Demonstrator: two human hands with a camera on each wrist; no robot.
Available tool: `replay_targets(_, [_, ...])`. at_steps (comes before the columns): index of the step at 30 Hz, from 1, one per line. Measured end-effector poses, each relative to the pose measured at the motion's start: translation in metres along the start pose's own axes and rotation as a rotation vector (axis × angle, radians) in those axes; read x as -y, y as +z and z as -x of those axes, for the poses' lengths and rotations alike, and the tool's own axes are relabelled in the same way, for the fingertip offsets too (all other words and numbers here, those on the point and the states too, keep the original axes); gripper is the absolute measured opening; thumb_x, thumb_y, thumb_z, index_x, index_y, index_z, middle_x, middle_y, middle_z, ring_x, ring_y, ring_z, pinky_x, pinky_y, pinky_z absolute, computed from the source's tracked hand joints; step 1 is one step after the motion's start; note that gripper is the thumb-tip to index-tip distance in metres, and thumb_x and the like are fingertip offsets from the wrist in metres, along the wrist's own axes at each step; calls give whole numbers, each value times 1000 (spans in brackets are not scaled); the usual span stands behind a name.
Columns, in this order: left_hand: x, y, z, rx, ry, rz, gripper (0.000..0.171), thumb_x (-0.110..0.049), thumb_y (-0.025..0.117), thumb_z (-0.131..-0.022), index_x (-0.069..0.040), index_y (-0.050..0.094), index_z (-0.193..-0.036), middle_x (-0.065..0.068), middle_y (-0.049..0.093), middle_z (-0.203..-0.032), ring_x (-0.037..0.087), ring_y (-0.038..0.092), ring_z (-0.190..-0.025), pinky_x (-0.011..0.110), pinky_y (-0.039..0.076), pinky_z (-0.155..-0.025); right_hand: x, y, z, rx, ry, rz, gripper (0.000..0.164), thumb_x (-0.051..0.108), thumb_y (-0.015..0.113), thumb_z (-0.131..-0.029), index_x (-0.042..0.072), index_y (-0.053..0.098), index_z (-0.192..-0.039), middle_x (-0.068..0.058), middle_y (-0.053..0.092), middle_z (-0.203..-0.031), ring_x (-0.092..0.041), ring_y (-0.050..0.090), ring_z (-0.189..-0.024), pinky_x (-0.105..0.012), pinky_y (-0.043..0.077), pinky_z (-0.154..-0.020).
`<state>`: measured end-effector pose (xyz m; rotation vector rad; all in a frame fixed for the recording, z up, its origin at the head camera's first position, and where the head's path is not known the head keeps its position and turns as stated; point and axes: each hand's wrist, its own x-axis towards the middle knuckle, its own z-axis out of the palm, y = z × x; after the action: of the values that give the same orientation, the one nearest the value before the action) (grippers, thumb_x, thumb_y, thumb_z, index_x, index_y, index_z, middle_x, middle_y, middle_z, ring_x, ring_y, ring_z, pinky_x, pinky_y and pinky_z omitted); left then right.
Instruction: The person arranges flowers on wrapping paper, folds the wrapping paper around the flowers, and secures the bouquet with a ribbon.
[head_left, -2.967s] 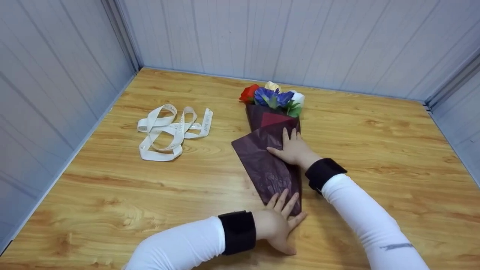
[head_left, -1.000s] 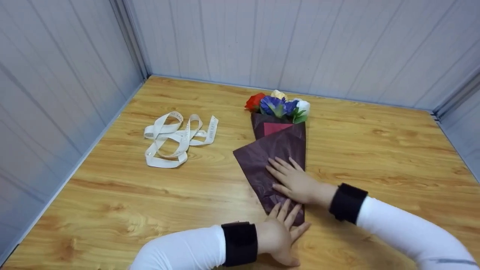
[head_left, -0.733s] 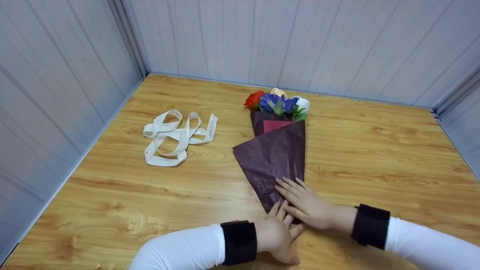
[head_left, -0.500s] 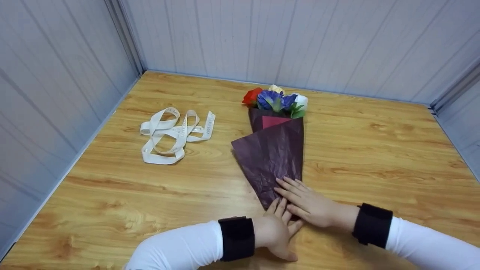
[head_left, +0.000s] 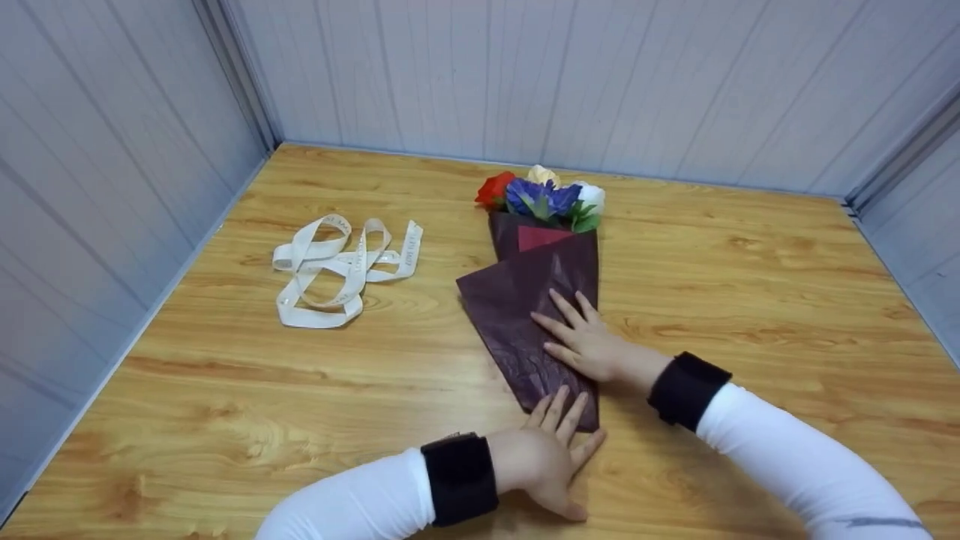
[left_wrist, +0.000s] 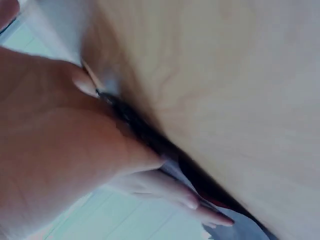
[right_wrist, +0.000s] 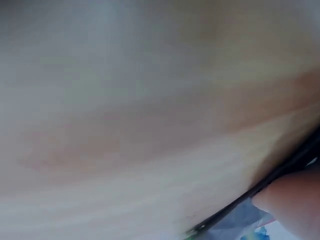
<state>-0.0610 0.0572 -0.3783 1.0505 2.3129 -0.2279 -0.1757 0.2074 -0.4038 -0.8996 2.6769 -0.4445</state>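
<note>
A bouquet lies on the table, wrapped in dark purple paper [head_left: 502, 300] with a red patch [head_left: 541, 238] showing near its top. Red, cream, blue and white flowers [head_left: 541, 199] stick out at the far end. With fingers spread, my left hand [head_left: 551, 457] rests on the narrow lower end of the wrap. My right hand [head_left: 589, 345] lies flat across the middle of the paper, fingers apart. In the left wrist view the left hand [left_wrist: 75, 140] touches the paper's edge, and the right hand's fingers [left_wrist: 170, 192] show beyond. Only a blurred part of the right hand [right_wrist: 292, 202] shows in the right wrist view.
A loose white printed ribbon [head_left: 356, 266] lies in loops on the wooden table [head_left: 225, 390], left of the bouquet. Pale panel walls [head_left: 450, 75] stand at the back and on both sides.
My right hand slid down the paper from its upper part to the lower end beside the left hand, then came back up to the middle. The left hand stayed at the lower end.
</note>
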Motion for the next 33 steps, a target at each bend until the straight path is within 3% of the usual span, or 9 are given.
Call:
replay_targets(3, [-1,2,1,-19,-8,-19,92,-76,45,-80,-38,0,-151,8,-13,-159,31,-14,-145,42,0,-118,-3,-2,-13,-18,85,-12,55,29,40,-102,7,25,-149,-31,-1,-154,-59,-5,-136,-67,6,-108])
replay_targets(9, [-1,2,2,-15,-20,-49,92,-77,43,-80,-38,-2,-150,8,-15,-159,32,-15,-145,42,1,-118,-10,-11,-42,10,318,-6,67,42,35,-101,10,7,-153,-30,-10,-153,-55,-8,-137,-64,5,-111])
replay_targets(13, [0,2,3,-20,-21,-33,91,-76,44,-81,-38,-1,-150,7,-15,-159,31,-14,-145,42,2,-118,-15,-14,-52,-1,383,14,71,47,31,-101,9,3,-153,-29,-11,-154,-53,-10,-138,-61,4,-112])
replay_targets(17, [6,-1,7,-29,40,59,86,-71,46,-84,-38,4,-151,8,-16,-158,30,-14,-145,40,0,-118,-7,-5,-36,-84,311,85,70,43,35,-101,0,10,-151,-31,-1,-154,-50,0,-140,-58,6,-114])
replay_targets(21, [16,-3,14,-47,97,195,82,-64,48,-87,-27,15,-152,9,-7,-160,30,-10,-146,38,3,-118,14,10,2,-137,104,169,65,34,42,-100,-8,24,-146,-36,12,-150,-52,14,-138,-59,16,-112])
replay_targets(25, [24,0,23,-114,39,196,82,-64,47,-88,-14,25,-148,10,13,-158,33,7,-146,40,15,-117,34,19,37,-112,-32,183,57,27,45,-99,-9,31,-142,-37,18,-148,-53,19,-136,-61,21,-109])
replay_targets(29, [29,4,28,-169,-43,147,83,-65,46,-88,-10,28,-147,12,22,-155,34,18,-144,43,23,-115,48,23,59,-57,-44,193,56,29,44,-99,-4,34,-143,-34,19,-149,-51,19,-138,-59,22,-110])
replay_targets(33, [28,6,30,-170,-105,59,83,-65,45,-89,-11,29,-149,8,23,-156,31,23,-143,44,27,-112,56,26,68,19,-48,204,62,42,41,-99,3,32,-146,-32,14,-152,-48,14,-140,-57,19,-112])
